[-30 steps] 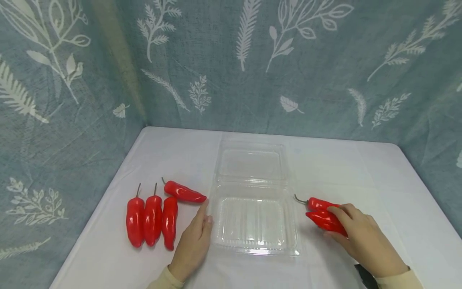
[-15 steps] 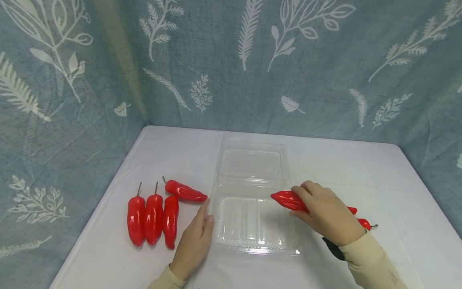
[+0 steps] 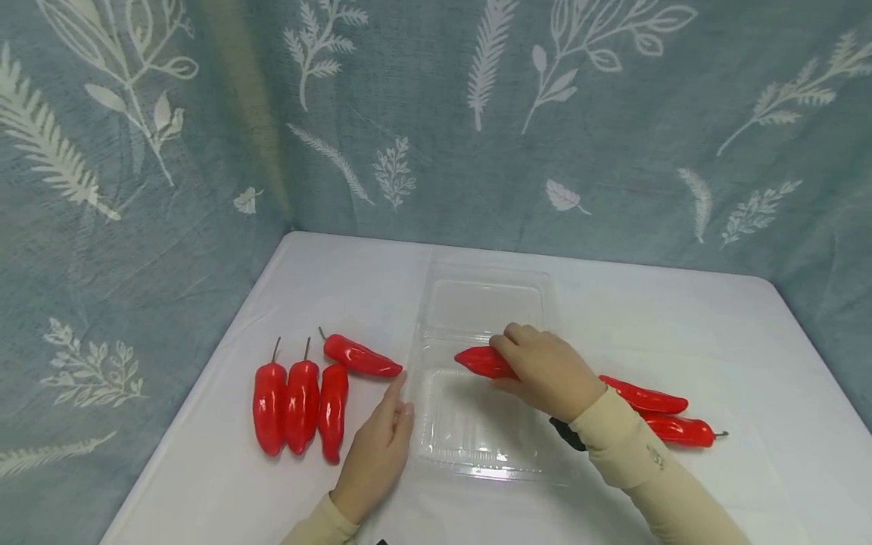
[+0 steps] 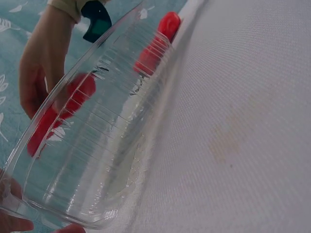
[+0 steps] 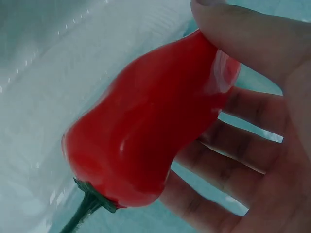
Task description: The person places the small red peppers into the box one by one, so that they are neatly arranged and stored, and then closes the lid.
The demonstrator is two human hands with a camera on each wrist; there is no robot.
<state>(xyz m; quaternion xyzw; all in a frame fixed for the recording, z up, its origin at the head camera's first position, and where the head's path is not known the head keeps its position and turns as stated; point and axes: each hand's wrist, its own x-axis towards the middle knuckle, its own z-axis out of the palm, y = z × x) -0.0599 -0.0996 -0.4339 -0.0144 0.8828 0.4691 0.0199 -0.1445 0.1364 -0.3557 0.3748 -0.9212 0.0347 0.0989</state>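
Observation:
My right hand (image 3: 548,371) pinches a red pepper (image 3: 485,362) between thumb and fingers, over the clear plastic clamshell box (image 3: 450,431). In the right wrist view the pepper (image 5: 141,126) has its green stem toward the lower left, with the thumb on its other end. The box lies open, its lid (image 3: 487,299) folded back to the far side. My left hand (image 3: 375,450) rests along the box's left edge with fingers extended. Fingertips (image 4: 14,223) of it show at the box's corner in the left wrist view.
Left of the box stand three red peppers side by side (image 3: 303,409), with another pepper (image 3: 361,357) lying crosswise behind them, its tip near my left fingers. Two more peppers (image 3: 647,396) (image 3: 681,430) lie right of the box, partly behind my right sleeve. A patterned curtain (image 3: 436,151) hangs behind the table.
My right hand has lifted a pepper from the right-hand group and carried it left over the box. The left hand stays at the box's edge. The head view has shifted slightly.

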